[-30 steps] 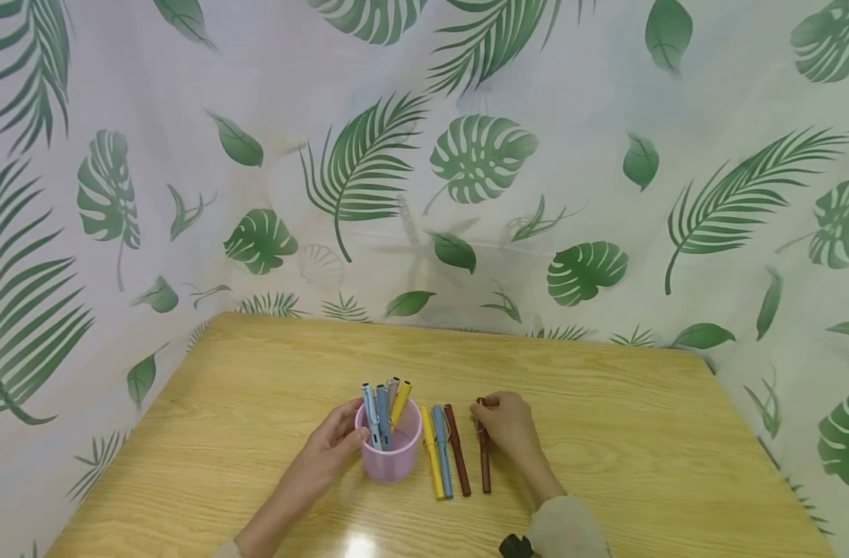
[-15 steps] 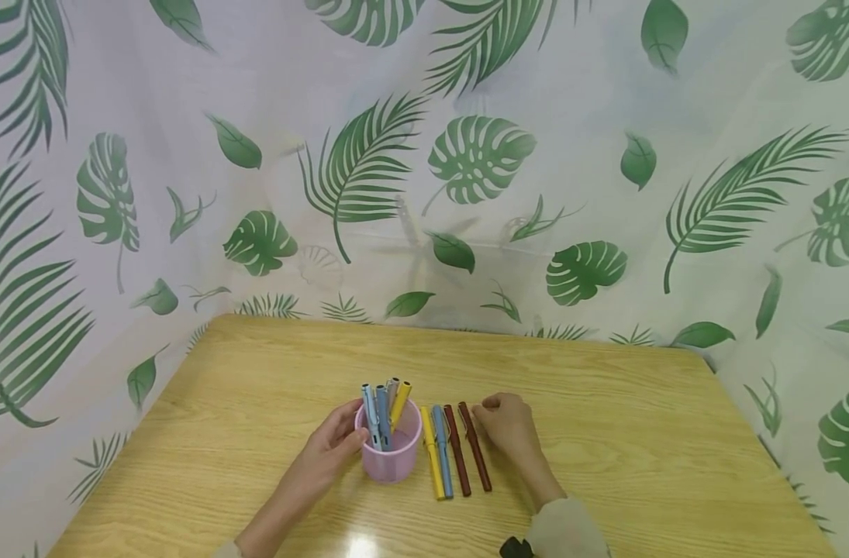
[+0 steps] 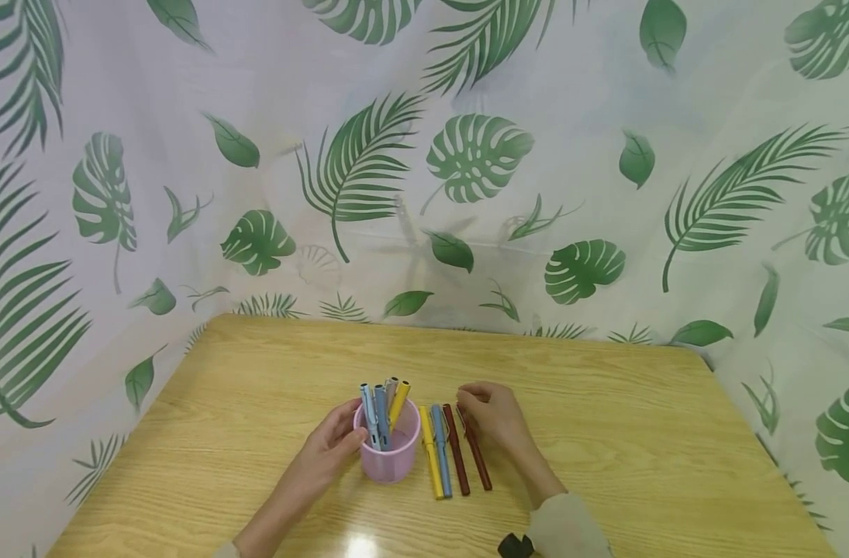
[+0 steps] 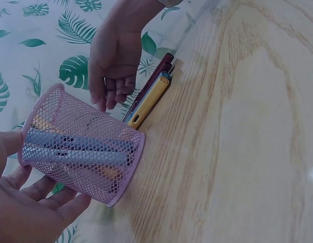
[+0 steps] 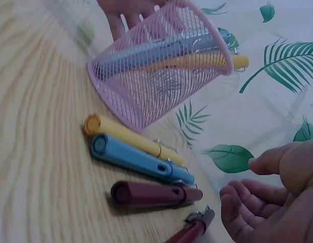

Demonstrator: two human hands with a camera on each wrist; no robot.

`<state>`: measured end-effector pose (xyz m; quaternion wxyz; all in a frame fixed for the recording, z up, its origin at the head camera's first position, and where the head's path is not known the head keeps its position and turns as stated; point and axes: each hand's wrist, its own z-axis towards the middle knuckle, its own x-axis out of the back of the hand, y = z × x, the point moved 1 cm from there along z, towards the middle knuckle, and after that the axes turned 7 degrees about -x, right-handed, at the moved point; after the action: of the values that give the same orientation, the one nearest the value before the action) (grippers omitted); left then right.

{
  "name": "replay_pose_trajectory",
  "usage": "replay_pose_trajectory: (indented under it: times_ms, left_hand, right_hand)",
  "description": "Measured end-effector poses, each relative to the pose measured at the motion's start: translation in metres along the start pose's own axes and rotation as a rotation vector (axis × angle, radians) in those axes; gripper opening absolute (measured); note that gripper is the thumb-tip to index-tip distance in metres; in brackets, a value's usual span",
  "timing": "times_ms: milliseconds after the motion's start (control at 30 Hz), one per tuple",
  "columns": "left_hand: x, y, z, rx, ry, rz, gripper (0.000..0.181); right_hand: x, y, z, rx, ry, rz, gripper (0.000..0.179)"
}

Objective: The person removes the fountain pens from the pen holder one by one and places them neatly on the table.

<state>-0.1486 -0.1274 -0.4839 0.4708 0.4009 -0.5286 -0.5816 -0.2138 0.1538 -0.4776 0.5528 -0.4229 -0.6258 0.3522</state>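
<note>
My left hand (image 3: pixel 326 452) holds a pink mesh pen cup (image 3: pixel 389 468) upright on the table, thumb at the rim and fingers around its side. In the cup lean a light blue pen (image 3: pixel 370 415), a darker blue one, a grey one and a yellow pen (image 3: pixel 399 404). Right of it lie a yellow pen (image 3: pixel 433 459), a blue pen (image 3: pixel 442 457), a dark red pen (image 3: pixel 458 459) and a second dark red pen (image 3: pixel 481 462), side by side. My right hand (image 3: pixel 497 418) hovers at the last pen's clip end; the right wrist view shows its loosely bent fingers (image 5: pixel 257 195) holding nothing.
The wood-grain table (image 3: pixel 640 434) extends to both sides and behind the cup. A white cloth with green leaf prints (image 3: pixel 494 256) hangs along its back and sides. A dark object (image 3: pixel 515 545) sits at my right wrist.
The rightmost dark red pen has shifted left toward the other pens, its clip end most, and now lies slanted. My right hand has let go and moved slightly left. My left hand stays on the cup.
</note>
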Motion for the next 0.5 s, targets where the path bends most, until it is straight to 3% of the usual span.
replay_pose_trajectory:
  times_ms: [133,500]
  left_hand:
    - [0.000,0.000,0.000,-0.004,0.001,0.001,0.058]
    - [-0.001,-0.001,0.001,0.001,0.008,0.018,0.058]
  right_hand:
    - [-0.006,-0.006,-0.003,-0.029,-0.057,0.125,0.033]
    - [-0.024,-0.023,-0.010,-0.003,-0.122,0.151,0.033]
